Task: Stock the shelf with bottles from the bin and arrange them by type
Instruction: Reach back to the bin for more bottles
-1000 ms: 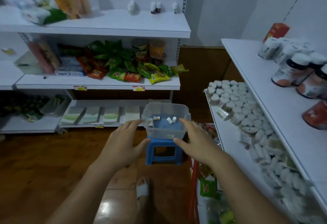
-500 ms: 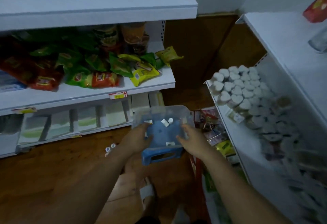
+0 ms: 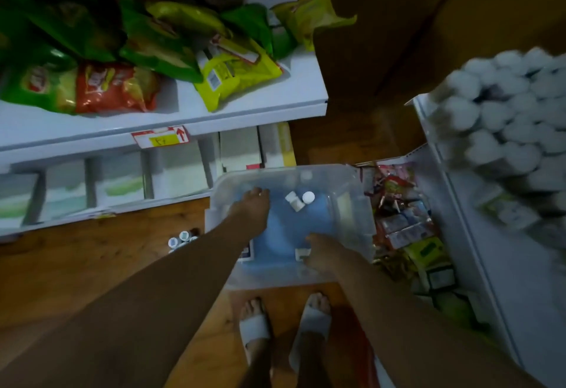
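Observation:
A clear plastic bin (image 3: 355, 204) sits on a blue stool (image 3: 284, 234) right below me. Two small white bottles (image 3: 298, 199) lie touching near its middle. My left hand (image 3: 252, 207) reaches down into the bin's left side; its fingertips point down and are hidden, so any hold cannot be made out. My right hand (image 3: 321, 254) is inside the near right part, fingers curled round another small white bottle (image 3: 301, 254) on the bin's floor.
Small white-capped bottles (image 3: 180, 239) stand on the wooden floor left of the bin. The left shelf (image 3: 171, 121) holds snack bags. The right shelf (image 3: 435, 154) holds several white heart-shaped tubs (image 3: 502, 112), with packets (image 3: 407, 228) below. My sandalled feet (image 3: 284, 323) stand just behind the stool.
The view has tipped down over the bin. Both hands went from the bin's outer sides to inside it, the left to the far left, the right onto a bottle.

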